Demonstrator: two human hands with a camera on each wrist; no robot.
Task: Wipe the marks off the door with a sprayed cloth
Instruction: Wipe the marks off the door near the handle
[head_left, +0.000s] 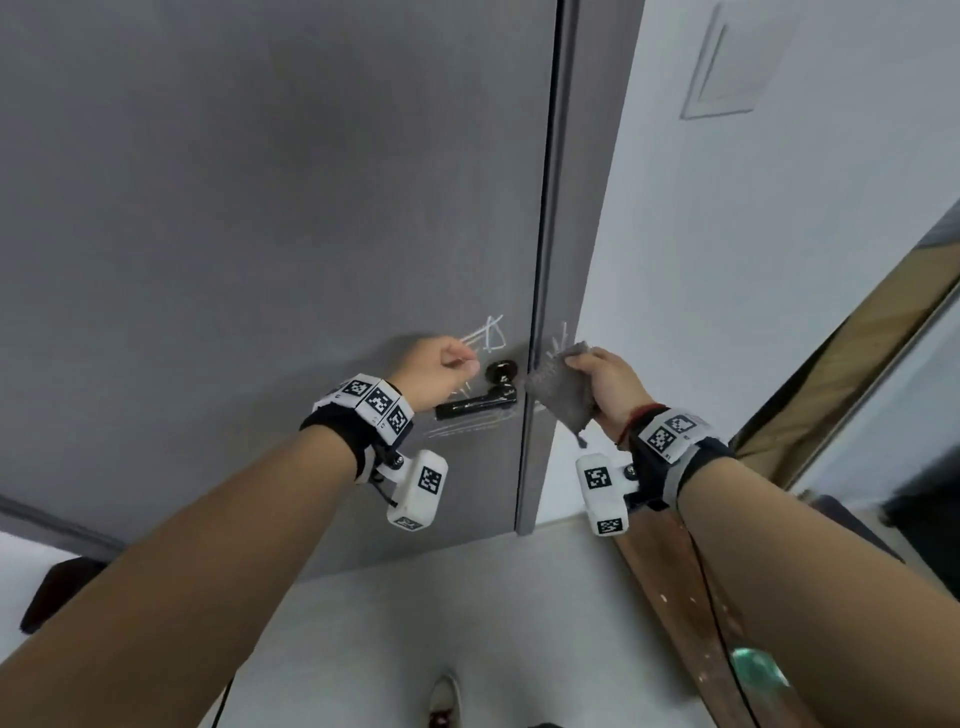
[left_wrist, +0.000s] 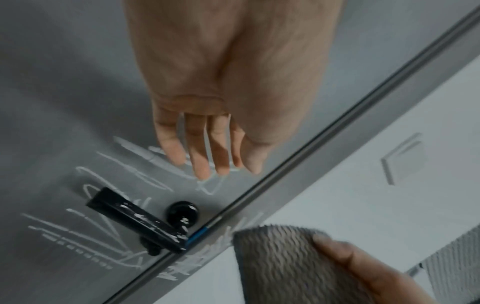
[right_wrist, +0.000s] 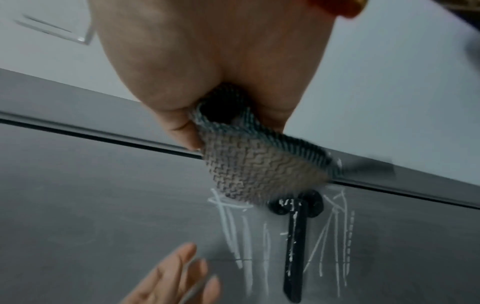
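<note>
The grey door (head_left: 260, 208) carries white chalk marks (head_left: 488, 332) above and below its black lever handle (head_left: 478, 405). More marks sit on the door frame (head_left: 563, 260) to the right. My right hand (head_left: 587, 364) grips a folded grey woven cloth (head_left: 561, 395) against the frame edge, just right of the handle. In the right wrist view the cloth (right_wrist: 254, 170) bulges out of my fist above the handle (right_wrist: 293, 246). My left hand (head_left: 462, 361) hovers by the marks left of the handle; its fingers (left_wrist: 207, 152) are relaxed and hold nothing.
A white wall (head_left: 779, 260) with a flat panel (head_left: 727, 67) lies right of the frame. A wood-edged board (head_left: 857, 364) leans at the far right. On the pale floor below are a shoe (head_left: 444, 696), a blurred greenish object (head_left: 758, 670) and a dark object (head_left: 57, 587).
</note>
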